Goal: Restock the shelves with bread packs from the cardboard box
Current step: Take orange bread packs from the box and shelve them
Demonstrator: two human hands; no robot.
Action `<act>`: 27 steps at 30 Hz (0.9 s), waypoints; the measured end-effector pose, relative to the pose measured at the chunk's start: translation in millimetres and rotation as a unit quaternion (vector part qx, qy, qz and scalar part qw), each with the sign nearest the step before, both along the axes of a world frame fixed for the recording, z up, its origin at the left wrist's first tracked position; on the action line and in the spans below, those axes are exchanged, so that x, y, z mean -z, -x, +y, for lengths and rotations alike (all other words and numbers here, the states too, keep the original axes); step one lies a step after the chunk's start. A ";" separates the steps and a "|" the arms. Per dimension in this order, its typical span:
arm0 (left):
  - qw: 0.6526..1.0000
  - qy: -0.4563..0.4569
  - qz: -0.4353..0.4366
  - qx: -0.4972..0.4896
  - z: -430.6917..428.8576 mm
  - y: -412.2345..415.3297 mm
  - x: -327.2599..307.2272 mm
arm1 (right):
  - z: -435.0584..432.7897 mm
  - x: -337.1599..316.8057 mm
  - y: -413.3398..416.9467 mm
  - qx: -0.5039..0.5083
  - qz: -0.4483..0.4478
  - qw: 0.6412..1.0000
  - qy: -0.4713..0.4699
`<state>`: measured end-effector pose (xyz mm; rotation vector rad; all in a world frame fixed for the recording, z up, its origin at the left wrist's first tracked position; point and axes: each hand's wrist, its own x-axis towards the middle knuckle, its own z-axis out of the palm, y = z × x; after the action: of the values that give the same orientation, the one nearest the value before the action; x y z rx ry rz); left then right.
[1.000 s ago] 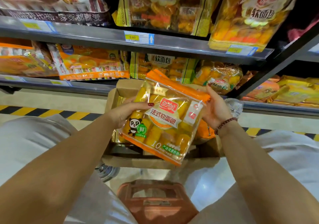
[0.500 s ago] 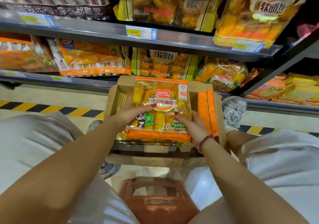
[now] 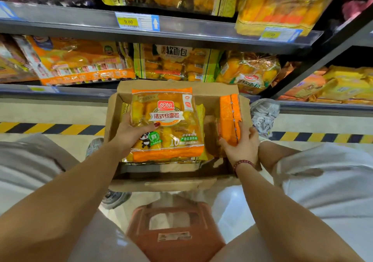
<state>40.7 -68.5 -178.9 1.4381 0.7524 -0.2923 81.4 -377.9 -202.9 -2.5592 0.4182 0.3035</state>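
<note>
An open cardboard box sits on the floor in front of me, below the shelves. An orange bread pack with a panda print lies flat on top of the other packs in the box. My left hand grips its left edge, thumb on top. At the box's right side a second orange pack stands on edge, and my right hand is closed around its lower end.
Two grey metal shelves hold rows of yellow and orange bread packs. A brown plastic stool is under me. Yellow-black hazard tape runs along the floor. My knees flank the box.
The bread pack came down from mid-air and now lies flat in the box. My right hand let go of it and moved right to the upright pack.
</note>
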 end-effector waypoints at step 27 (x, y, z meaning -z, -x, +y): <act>0.998 -0.033 -0.033 0.030 -7.3 5.4 15.2 | 17.2 36.6 8.8 -0.010 -0.016 1.000 0.011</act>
<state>35.4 -75.8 -194.0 1.5276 0.6716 -0.2678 72.6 -360.7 -239.5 -2.5877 0.3866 0.2668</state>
